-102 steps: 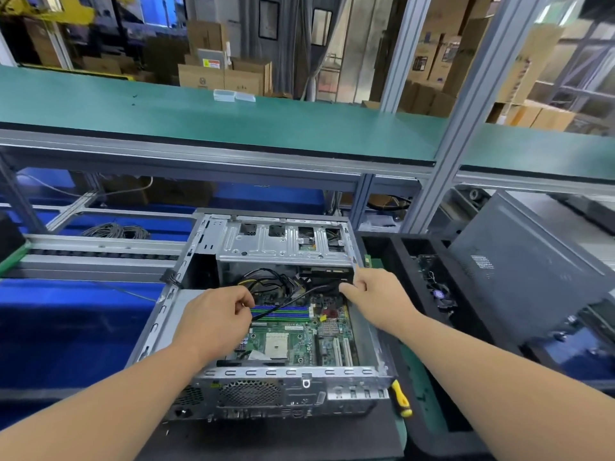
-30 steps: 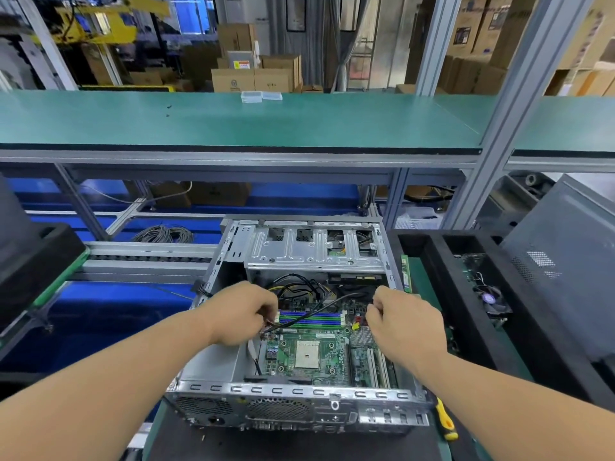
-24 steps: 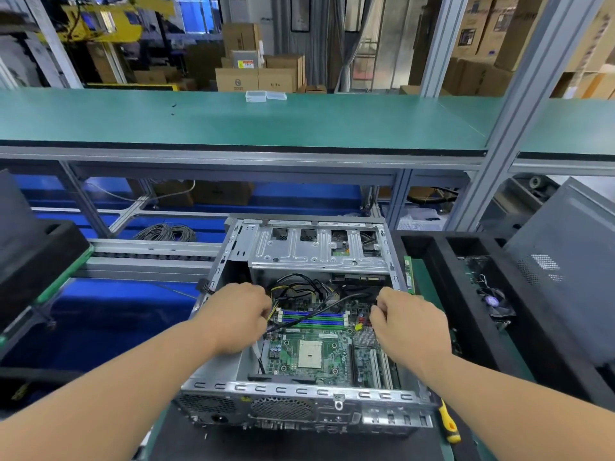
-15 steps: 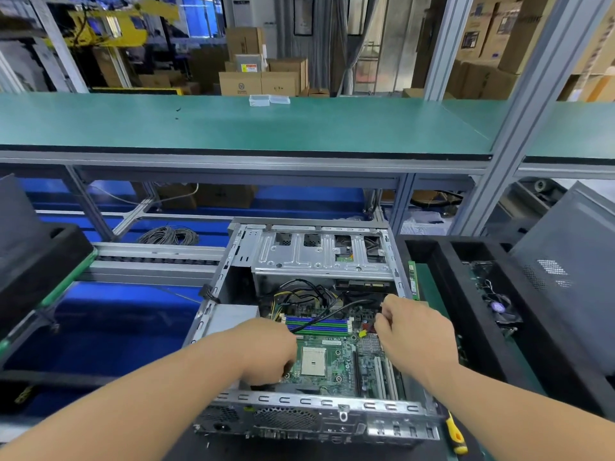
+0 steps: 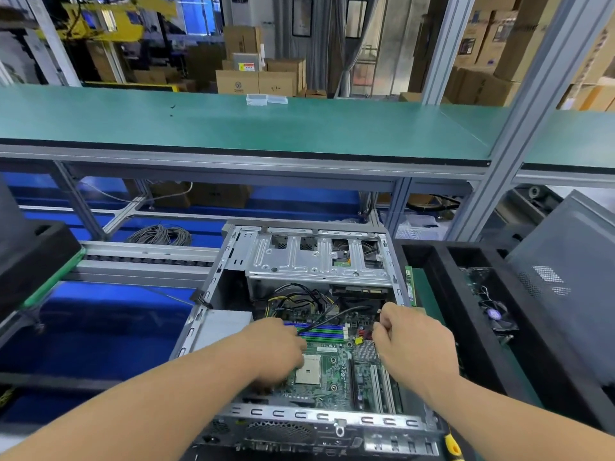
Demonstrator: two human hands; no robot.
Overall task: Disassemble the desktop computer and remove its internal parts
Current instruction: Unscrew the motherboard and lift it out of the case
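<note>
Inside the open computer case [image 5: 233, 291], both hands worked over the motherboard [image 5: 332, 371]. Left hand [image 5: 276, 351] curled, its grip hidden; right hand [image 5: 412, 341] pinched a black cable [image 5: 336, 316] near the memory slots.

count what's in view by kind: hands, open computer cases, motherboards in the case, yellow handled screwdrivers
hands: 2 (left hand, right hand)
open computer cases: 1 (computer case)
motherboards in the case: 1 (motherboard)
yellow handled screwdrivers: 1 (screwdriver)
total: 5
</note>
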